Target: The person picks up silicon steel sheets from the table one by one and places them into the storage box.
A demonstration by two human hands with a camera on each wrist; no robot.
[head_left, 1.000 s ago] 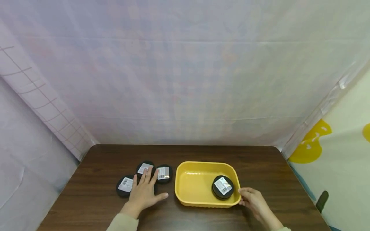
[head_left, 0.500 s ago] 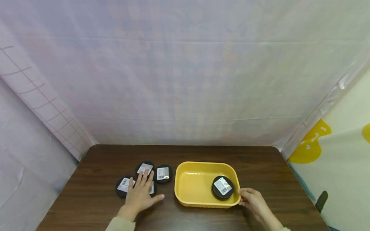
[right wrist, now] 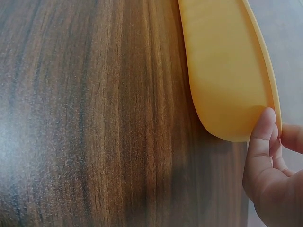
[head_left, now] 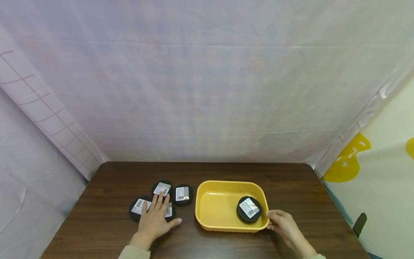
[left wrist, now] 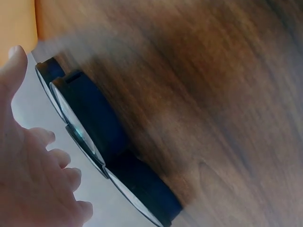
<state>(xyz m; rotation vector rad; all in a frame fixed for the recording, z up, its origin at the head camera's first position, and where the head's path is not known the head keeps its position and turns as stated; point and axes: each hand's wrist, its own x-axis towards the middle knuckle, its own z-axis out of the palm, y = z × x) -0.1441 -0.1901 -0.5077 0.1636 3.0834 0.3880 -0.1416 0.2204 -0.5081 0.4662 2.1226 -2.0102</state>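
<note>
My left hand spreads its straight fingers over a group of black round flat containers with white barcode labels. One container lies to its left, another beyond the fingertips, a third to the right, and one is partly hidden under the hand. In the left wrist view, a gap shows between the hand and the containers. My right hand pinches the right rim of a yellow plastic tub, thumb and fingers on either side of its wall.
Inside the tub, at its right end, sits a black labelled round container, thick enough to look stacked. The brown wood-grain table has pale fabric curtains behind and at both sides.
My left hand has drawn slightly back toward me and to the left, baring more of the container under it. The right hand and tub stay where they were.
</note>
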